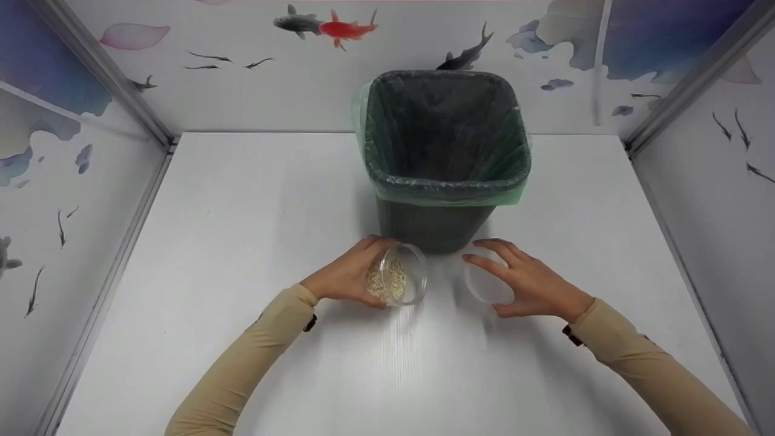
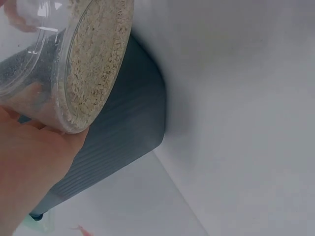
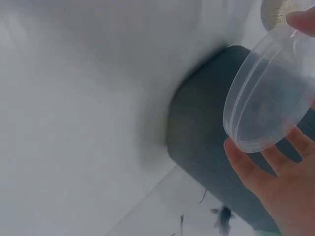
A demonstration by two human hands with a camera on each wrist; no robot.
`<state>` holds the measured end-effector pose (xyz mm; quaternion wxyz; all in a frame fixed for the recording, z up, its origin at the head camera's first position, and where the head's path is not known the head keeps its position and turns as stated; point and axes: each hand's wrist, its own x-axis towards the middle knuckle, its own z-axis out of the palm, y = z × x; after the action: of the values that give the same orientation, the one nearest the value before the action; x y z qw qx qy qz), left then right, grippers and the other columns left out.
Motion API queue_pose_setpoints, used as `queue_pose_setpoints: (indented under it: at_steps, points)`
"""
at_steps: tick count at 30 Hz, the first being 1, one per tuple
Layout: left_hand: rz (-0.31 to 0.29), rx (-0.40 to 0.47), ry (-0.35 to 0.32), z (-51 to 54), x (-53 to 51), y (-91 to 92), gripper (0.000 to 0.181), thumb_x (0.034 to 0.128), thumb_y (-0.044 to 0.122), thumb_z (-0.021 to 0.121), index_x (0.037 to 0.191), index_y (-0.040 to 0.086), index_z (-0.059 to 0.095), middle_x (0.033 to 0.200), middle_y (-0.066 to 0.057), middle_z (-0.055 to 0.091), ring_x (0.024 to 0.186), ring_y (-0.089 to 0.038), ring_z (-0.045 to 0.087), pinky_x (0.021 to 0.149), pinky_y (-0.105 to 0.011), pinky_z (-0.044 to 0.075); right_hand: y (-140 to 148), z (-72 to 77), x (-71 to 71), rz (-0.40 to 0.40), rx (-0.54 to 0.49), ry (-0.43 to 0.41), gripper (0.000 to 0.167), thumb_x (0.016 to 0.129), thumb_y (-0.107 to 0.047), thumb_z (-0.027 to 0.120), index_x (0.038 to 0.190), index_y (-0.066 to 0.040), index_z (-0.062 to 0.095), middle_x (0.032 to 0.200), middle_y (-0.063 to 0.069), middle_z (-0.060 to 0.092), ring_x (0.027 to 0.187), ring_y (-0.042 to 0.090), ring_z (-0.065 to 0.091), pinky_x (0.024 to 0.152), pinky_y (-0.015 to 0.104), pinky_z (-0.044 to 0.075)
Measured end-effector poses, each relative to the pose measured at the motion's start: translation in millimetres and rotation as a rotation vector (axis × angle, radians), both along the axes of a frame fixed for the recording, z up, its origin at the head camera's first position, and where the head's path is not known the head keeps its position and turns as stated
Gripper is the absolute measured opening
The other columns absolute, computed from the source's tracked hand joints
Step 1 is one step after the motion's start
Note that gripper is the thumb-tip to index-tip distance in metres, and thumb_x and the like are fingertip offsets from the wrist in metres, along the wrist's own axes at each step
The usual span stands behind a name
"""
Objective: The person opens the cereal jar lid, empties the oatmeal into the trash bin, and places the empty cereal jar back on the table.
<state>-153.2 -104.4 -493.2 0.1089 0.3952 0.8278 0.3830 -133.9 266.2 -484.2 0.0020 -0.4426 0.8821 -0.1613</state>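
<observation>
My left hand (image 1: pixel 350 274) grips a clear plastic jar (image 1: pixel 416 275) by its side. Tilted, its open mouth faces right in the head view, and pale oat-like flakes (image 2: pixel 98 64) lie in its bottom. My right hand (image 1: pixel 539 283) holds a translucent round lid (image 3: pixel 268 101) by its rim, with the thumb on one side and the fingers on the other. A gap separates the lid from the jar. Just beyond both hands stands a dark bin (image 1: pixel 439 224) lined with a green bag (image 1: pixel 514 195).
The white table (image 1: pixel 254 200) spreads around the bin and under both forearms. Printed panels enclose it, with a back wall (image 1: pixel 242 97) behind the bin and a side wall (image 1: pixel 696 181) on the right. Inside the bin's mouth, the dark liner shows.
</observation>
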Motion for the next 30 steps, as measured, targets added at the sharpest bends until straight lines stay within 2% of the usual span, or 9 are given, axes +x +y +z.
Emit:
queue_pose_setpoints:
  at_steps: [10, 15, 21, 25, 30]
  points:
    - [0.014, 0.028, 0.03, 11.1, -2.3, -15.1, 0.104, 0.0545, 0.023, 0.093, 0.142, 0.009, 0.039, 0.135, -0.01, 0.042, 0.124, -0.019, 0.041, 0.101, -0.037, 0.039, 54.6, -22.1, -16.4, -0.154, 0.112, -0.091, 0.091, 0.064, -0.017, 0.084, 0.145, -0.015, 0.042, 0.144, 0.018, 0.035, 0.126, 0.039, 0.038, 0.076, 0.054, 0.05]
    - [0.033, 0.038, 0.035, 16.8, -2.4, -21.6, 0.105, 0.0539, 0.023, 0.093, 0.143, 0.011, 0.038, 0.135, -0.009, 0.042, 0.124, -0.019, 0.04, 0.1, -0.038, 0.04, 71.8, -26.2, -19.5, -0.244, 0.171, -0.183, 0.088, 0.068, -0.013, 0.08, 0.145, -0.011, 0.039, 0.145, 0.023, 0.03, 0.128, 0.045, 0.033, 0.073, 0.055, 0.05]
    - [0.061, -0.003, 0.027, 23.1, -2.3, -28.7, 0.107, 0.0557, 0.026, 0.093, 0.145, 0.012, 0.036, 0.135, -0.008, 0.04, 0.124, -0.02, 0.039, 0.101, -0.039, 0.039, 85.8, -28.8, -25.7, -0.344, 0.19, -0.317, 0.087, 0.075, -0.014, 0.076, 0.149, -0.011, 0.03, 0.148, 0.024, 0.02, 0.131, 0.047, 0.023, 0.068, 0.054, 0.049]
    - [0.059, -0.014, 0.034, 26.4, -2.4, -32.6, 0.106, 0.0565, 0.026, 0.093, 0.144, 0.007, 0.036, 0.134, -0.01, 0.04, 0.124, -0.022, 0.04, 0.101, -0.041, 0.039, 94.3, -31.7, -28.6, -0.386, 0.18, -0.388, 0.087, 0.077, -0.013, 0.076, 0.149, -0.01, 0.029, 0.147, 0.027, 0.019, 0.131, 0.049, 0.021, 0.075, 0.06, 0.047]
    - [0.057, -0.017, 0.035, 27.8, -2.8, -36.2, 0.106, 0.0555, 0.025, 0.093, 0.143, 0.005, 0.037, 0.134, -0.011, 0.04, 0.123, -0.023, 0.04, 0.1, -0.042, 0.04, 100.2, -38.1, -30.4, -0.396, 0.169, -0.426, 0.086, 0.075, -0.014, 0.08, 0.146, -0.004, 0.032, 0.142, 0.032, 0.024, 0.127, 0.054, 0.024, 0.087, 0.068, 0.038]
